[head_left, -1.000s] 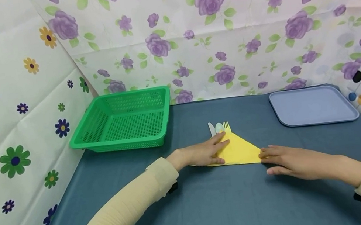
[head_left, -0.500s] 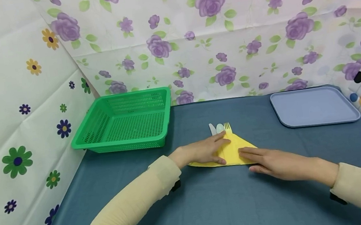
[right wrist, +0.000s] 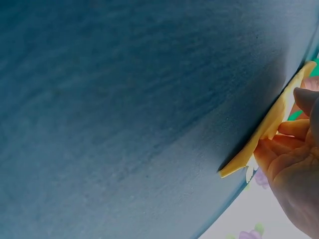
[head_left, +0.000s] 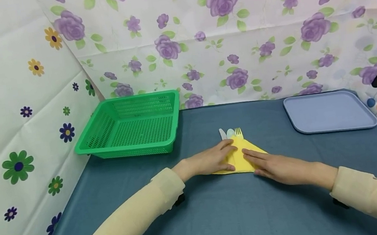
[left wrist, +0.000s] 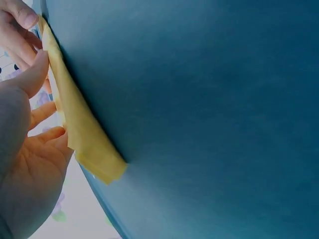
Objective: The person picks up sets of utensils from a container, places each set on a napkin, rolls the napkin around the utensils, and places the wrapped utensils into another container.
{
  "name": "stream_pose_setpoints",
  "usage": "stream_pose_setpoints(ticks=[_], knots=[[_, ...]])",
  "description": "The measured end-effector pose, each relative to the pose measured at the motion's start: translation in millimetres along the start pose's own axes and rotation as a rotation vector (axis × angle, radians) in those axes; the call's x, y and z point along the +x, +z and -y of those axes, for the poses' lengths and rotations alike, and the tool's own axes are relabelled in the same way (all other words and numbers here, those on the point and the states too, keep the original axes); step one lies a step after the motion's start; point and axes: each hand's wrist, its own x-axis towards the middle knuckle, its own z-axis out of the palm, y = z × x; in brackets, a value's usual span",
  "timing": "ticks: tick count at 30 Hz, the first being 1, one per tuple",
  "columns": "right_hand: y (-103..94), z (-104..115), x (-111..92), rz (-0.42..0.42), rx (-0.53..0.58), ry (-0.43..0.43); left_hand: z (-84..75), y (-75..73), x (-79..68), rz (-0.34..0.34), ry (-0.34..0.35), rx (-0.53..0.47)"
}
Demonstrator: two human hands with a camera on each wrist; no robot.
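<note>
A folded yellow napkin [head_left: 239, 161] lies on the table in the head view. From its top stick out a white plastic knife [head_left: 223, 133], a pale spoon [head_left: 230, 132] and a yellow fork [head_left: 238, 132], their lower parts hidden. My left hand [head_left: 209, 161] rests on the napkin's left part with fingers spread. On its right part lies my right hand [head_left: 285, 166], fingers extended and fingertips pressing the cloth. Both wrist views show the napkin's near edge, seen low along the table, with the left palm [left wrist: 37, 164] and the right palm [right wrist: 294, 164] beside it.
A green plastic basket [head_left: 171, 138] stands at the back left. At the back right lies a flat blue-grey tray [head_left: 331, 111]. Blue cloth [head_left: 241, 212] covers the table, and flowered sheets [head_left: 196, 66] hang behind and at the left.
My right hand has slid left from the napkin's right corner onto its right part, near my left hand. The left hand has kept nearly the same place.
</note>
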Motion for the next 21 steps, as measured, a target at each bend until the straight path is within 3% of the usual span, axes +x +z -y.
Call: stream_pose_setpoints(ticks=[8,14,21], knots=[[0.1,1.1,3.9,-0.073,-0.072,-0.039,1.6,7.1,-24.2,0.019,0.023,0.048],[0.2,0.4,23.9,-0.101,-0.176,-0.028,3.1,8.7,-30.0,0.016,0.033,0.076],[-1.0,-5.1,34.4,-0.017,-0.043,-0.031,3.6,9.1,-30.5,0.019,0.044,0.078]])
